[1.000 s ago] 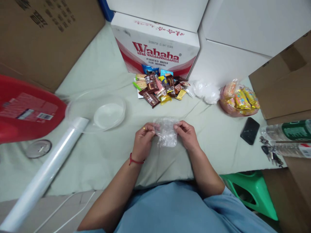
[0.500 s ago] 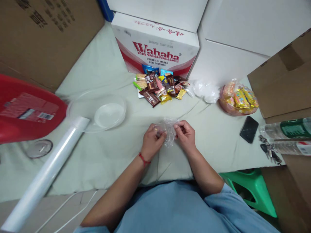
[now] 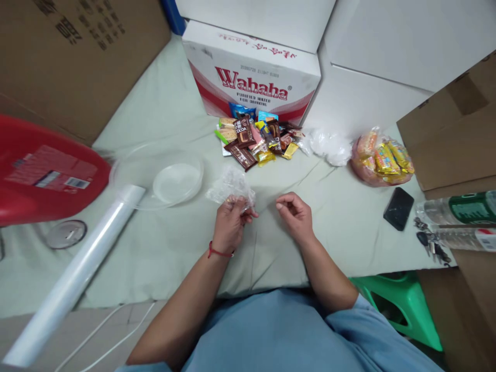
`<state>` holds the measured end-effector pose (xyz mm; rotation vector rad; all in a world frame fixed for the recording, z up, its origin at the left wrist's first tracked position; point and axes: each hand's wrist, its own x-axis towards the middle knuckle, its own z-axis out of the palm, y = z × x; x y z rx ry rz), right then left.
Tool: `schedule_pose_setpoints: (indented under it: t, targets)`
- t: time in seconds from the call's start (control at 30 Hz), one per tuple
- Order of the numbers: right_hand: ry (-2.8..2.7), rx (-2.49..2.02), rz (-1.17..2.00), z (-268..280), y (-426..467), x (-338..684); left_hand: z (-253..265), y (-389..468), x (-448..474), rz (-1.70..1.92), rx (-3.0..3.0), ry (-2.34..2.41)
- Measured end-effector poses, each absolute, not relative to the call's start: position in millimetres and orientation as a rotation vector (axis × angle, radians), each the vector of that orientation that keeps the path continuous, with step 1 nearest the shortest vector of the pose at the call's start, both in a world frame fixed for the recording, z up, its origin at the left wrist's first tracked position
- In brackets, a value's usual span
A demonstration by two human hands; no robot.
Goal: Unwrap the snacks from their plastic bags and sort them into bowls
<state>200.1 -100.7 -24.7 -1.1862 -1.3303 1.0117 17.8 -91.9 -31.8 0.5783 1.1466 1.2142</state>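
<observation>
My left hand (image 3: 230, 219), with a red string bracelet at the wrist, pinches a crumpled clear plastic bag (image 3: 231, 185) that fans out above the fingers. To its right, my right hand (image 3: 295, 214) hovers over the cloth with thumb and fingertips pressed together; whether anything small is between them is hard to make out. Beyond both hands lies a pile of wrapped snacks (image 3: 258, 139), brown, yellow, blue and green. A clear plastic bowl (image 3: 178, 183) is to the left of the bag.
A Wahaha carton (image 3: 251, 77) backs the snacks. Rightward are white plastic bags (image 3: 331, 147), a bag of yellow packets (image 3: 385, 157), a black phone (image 3: 398, 208), keys (image 3: 432, 243) and bottles (image 3: 470, 207). A film roll (image 3: 77, 274) and red container (image 3: 50, 173) stand left.
The plastic bag has left my right fingers and moved left with my left hand, spreading out upward. My right hand has stayed nearly in place.
</observation>
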Motion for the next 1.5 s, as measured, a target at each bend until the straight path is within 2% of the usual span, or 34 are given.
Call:
schedule_pose_setpoints:
  t: [0.17,0.33,0.6,0.77,0.83,1.0,1.1,1.33,1.5]
  targets:
    - [-1.567,-1.130,0.923,-21,-104,191,-31,-98,21,1.184,0.834,1.230]
    - [-1.457,-1.116,0.977,-21,-103,191,-31,-102,20,1.126,1.024,1.301]
    - [-0.766,-1.041,1.424,-14,-94,206,-24,-99,14,1.258,0.570,0.958]
    - [-0.681,-1.022,1.554,-11,-90,208,-15,-99,7,1.190,0.379,0.717]
    - [-0.744,-1.103,1.497,-14,-91,207,-15,-99,6,1.187,0.364,0.693]
    - [-1.114,-1.310,0.870,-21,-100,203,-16,-100,9,1.188,0.396,0.753]
    - [-1.305,-1.300,0.673,-20,-103,203,-16,-100,12,1.145,0.425,0.788]
    - [-1.196,-1.366,0.666,-18,-98,211,-16,-99,14,1.137,0.506,0.842]
    - [-1.422,-1.369,0.608,-19,-97,207,-22,-103,16,1.113,0.655,0.860]
